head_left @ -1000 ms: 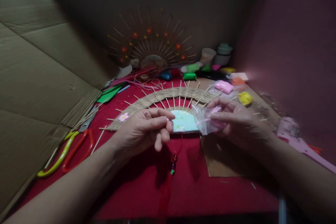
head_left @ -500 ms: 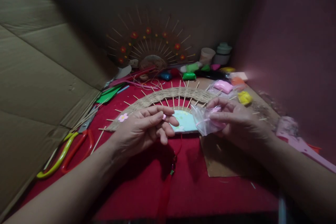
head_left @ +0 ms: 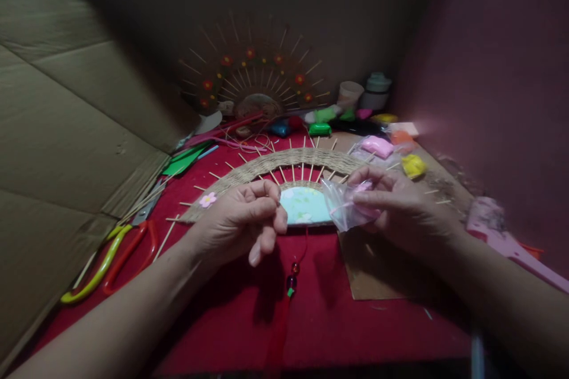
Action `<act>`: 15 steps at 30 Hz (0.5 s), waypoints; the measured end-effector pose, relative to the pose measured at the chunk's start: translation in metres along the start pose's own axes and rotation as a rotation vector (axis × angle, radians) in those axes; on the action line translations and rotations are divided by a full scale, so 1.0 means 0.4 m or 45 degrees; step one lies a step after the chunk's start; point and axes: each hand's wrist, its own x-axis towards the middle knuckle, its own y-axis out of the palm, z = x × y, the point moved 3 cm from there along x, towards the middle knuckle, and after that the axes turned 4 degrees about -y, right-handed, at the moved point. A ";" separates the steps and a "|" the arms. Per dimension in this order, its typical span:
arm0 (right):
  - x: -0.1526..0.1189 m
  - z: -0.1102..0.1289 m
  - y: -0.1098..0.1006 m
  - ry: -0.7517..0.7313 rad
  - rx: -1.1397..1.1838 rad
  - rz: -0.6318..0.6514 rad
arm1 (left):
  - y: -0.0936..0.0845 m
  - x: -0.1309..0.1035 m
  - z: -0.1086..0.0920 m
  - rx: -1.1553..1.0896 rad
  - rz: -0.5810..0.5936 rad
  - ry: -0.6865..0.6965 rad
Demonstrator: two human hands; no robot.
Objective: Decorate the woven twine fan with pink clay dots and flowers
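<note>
My left hand (head_left: pixel 249 213) is closed, thumb pressed to the fingers, left of the fan's middle. The small piece of pink clay seen in its pinch a moment ago is now hidden by the fingers. My right hand (head_left: pixel 391 201) grips a clear plastic bag (head_left: pixel 336 204) with pink clay inside. Beneath and behind both hands lies a woven straw fan (head_left: pixel 284 160) with thin sticks fanning out. Its light blue half-round centre (head_left: pixel 306 204) shows between the hands. One pink flower (head_left: pixel 207 199) with a yellow middle sits on the fan's left end. A beaded red tassel (head_left: pixel 291 281) hangs toward me.
Scissors (head_left: pixel 116 257) with yellow and red handles lie at left, beside a cardboard wall (head_left: pixel 84 112). A finished fan (head_left: pixel 258 80) with red flowers stands at the back. Several clay packets, one pink (head_left: pixel 377 146), one yellow (head_left: pixel 414 166), lie at right. A pink tool (head_left: pixel 507 237) rests far right.
My left hand has drawn slightly left and its fingers have curled in, so the pink clay piece no longer shows. My right hand and the bag have barely moved.
</note>
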 end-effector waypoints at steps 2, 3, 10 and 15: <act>-0.001 0.000 0.001 -0.001 0.008 0.005 | 0.001 -0.001 0.000 0.004 -0.007 0.004; -0.002 0.000 0.002 -0.002 0.015 0.006 | 0.000 -0.001 0.001 0.007 -0.005 0.007; -0.002 -0.001 0.002 -0.004 0.055 0.009 | -0.007 0.010 0.000 -0.008 -0.090 0.097; 0.001 -0.003 -0.001 -0.017 0.042 0.028 | 0.003 0.013 -0.005 -0.011 -0.100 0.076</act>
